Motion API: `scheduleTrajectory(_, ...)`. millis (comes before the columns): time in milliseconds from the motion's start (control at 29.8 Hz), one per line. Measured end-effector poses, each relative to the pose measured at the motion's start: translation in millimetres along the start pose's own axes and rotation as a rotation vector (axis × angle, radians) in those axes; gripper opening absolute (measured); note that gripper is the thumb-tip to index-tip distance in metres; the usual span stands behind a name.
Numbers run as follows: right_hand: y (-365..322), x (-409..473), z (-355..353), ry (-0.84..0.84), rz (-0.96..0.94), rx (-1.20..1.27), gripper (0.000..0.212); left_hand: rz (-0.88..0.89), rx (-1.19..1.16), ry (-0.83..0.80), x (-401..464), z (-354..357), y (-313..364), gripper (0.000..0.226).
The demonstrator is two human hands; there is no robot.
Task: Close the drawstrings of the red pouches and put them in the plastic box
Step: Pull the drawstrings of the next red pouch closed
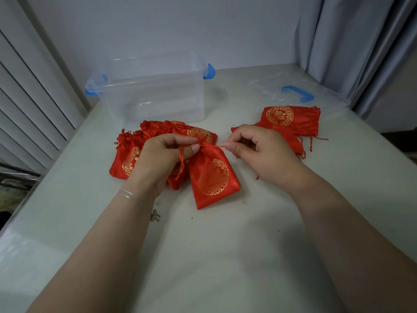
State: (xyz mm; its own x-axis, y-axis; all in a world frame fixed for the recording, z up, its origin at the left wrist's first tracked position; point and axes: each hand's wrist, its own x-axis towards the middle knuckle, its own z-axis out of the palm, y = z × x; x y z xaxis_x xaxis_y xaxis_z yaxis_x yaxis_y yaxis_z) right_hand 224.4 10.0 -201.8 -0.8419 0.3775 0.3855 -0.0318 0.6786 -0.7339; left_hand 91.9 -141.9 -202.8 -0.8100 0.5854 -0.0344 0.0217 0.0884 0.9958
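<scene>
Fingers (194, 148) of both my hands pinch the drawstring (214, 146) at the neck of a red pouch (213, 177), lying on the counter (225, 245) just before the plastic box (155, 93). Soft, light, slippery satin, I judge; grip cords, not cloth.

1. You are looking at a red pouch (214, 177) with a gold medallion, lying flat mid-table, its neck gathering on a taut drawstring (214, 146).
2. Cinched pouches (126, 154) are lying left; open pouches (291, 119) right.
3. The plastic box (153, 91) is standing open behind.
</scene>
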Motion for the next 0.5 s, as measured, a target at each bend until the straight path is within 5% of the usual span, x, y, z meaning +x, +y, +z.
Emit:
scheduleTrajectory(134,4.5,-0.5,-4.5,-0.24,0.068,-0.09,0.014,0.121,0.159,-0.042,-2.0,0.3,-0.5,0.016)
scheduleTrajectory(302,0.9,1.7,-0.3,0.027,0.021,0.071,0.013,0.394,0.438,-0.108,-7.0,11.8,-3.5,0.027)
scheduleTrajectory(504,2.5,2.3,22.4,-0.018,0.142,0.116,0.018,0.734,0.668,-0.101,-12.8,24.4,-9.2,0.016)
